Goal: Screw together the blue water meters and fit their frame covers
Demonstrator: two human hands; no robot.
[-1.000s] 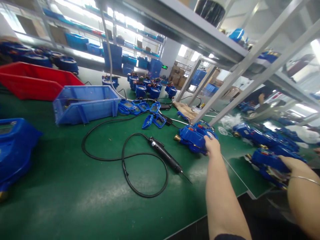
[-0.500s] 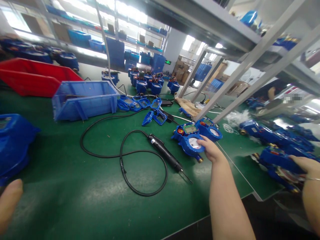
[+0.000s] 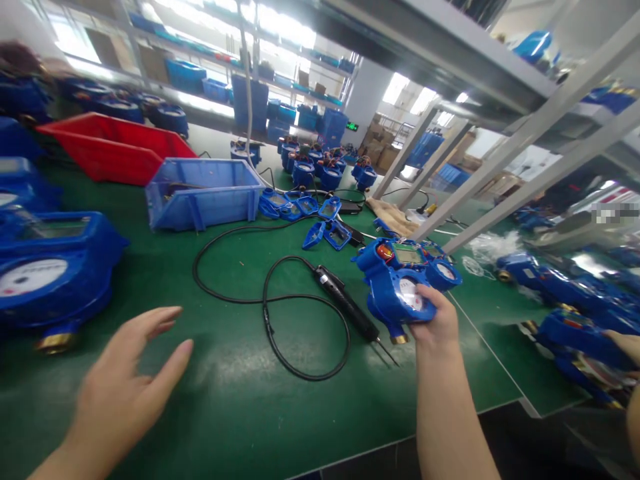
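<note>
My right hand (image 3: 437, 313) grips a blue water meter (image 3: 387, 293) by its round dial; the top is uncovered, showing a small display and a red-orange part. Another blue meter (image 3: 445, 272) is just behind it. My left hand (image 3: 130, 380) hovers over the green table, fingers apart and holding nothing. Close to its left is a blue meter (image 3: 65, 260) with a white dial and a brass end. Between my hands lies a black electric screwdriver (image 3: 347, 303) with a looped cable, its bit pointing toward the front right.
A light blue bin (image 3: 210, 200) and a red bin (image 3: 120, 147) stand at the back left. Blue covers (image 3: 327, 233) lie mid-table, with several meters (image 3: 315, 167) behind. Metal posts (image 3: 480, 147) rise at right. At far right, a co-worker's hand (image 3: 623, 343) touches another meter (image 3: 575, 340).
My right hand has lifted the meter toward me and tilted it. My left hand has come in from the left edge, away from the meter there. The view has shifted left.
</note>
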